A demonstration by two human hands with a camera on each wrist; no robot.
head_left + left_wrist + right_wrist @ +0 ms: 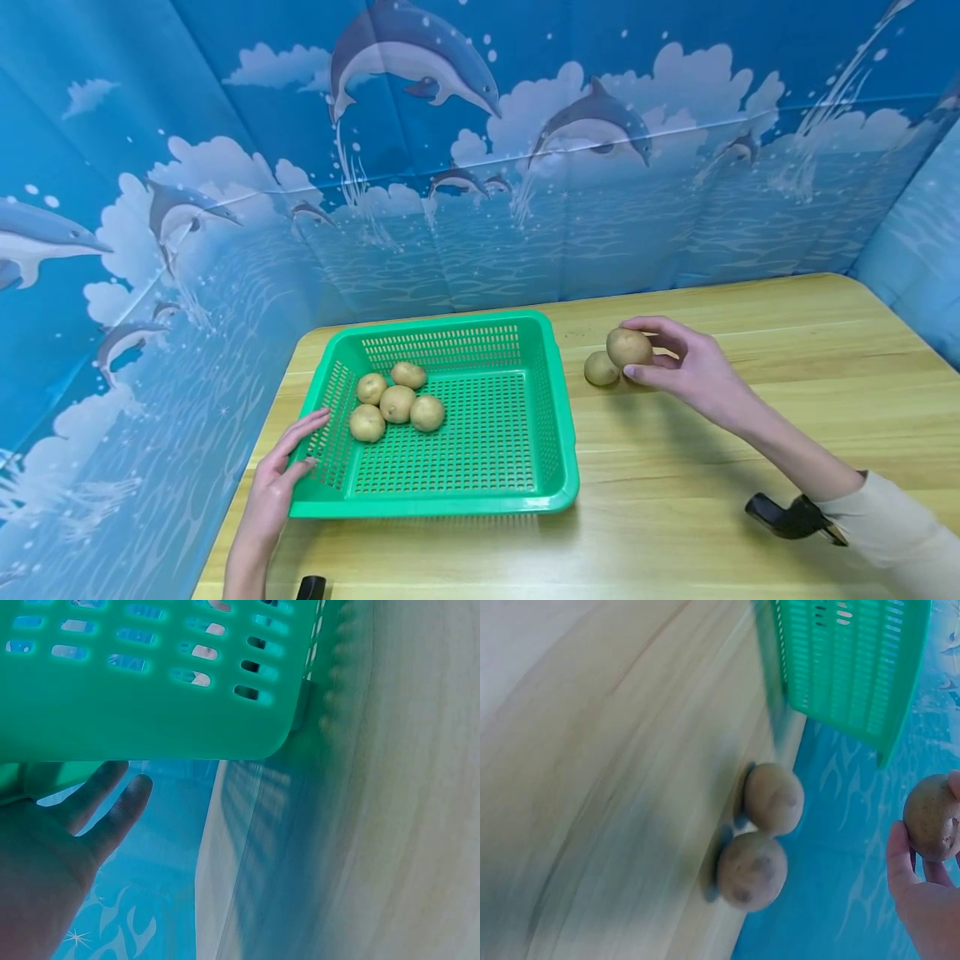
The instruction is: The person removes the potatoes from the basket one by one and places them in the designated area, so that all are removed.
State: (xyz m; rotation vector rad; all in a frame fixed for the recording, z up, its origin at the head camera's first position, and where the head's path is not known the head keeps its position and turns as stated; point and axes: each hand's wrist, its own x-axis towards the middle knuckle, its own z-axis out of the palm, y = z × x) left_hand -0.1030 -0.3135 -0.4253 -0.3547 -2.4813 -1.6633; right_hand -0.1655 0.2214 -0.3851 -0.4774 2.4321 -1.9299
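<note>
My right hand (693, 367) grips a potato (628, 348) between thumb and fingers, held above the wood table. Below it, two more potatoes lie side by side: one (601, 368) shows to the left, while the other, mostly hidden by the hand in the head view, is plain as the lower potato (752, 871) in the right wrist view. A green plastic basket (480, 505) stands to the left, with several potatoes (397, 404) grouped in its left half. My left hand (273, 479) rests on the basket's left rim, fingers fairly straight; two fingers (120, 814) extend along its outer side.
The light wood table (750, 350) reaches well to the right of the potatoes. Blue curtains (480, 242) printed with dolphins rise behind it and at both sides. Perforated walls surround the basket, its right rim (558, 408) facing the loose potatoes.
</note>
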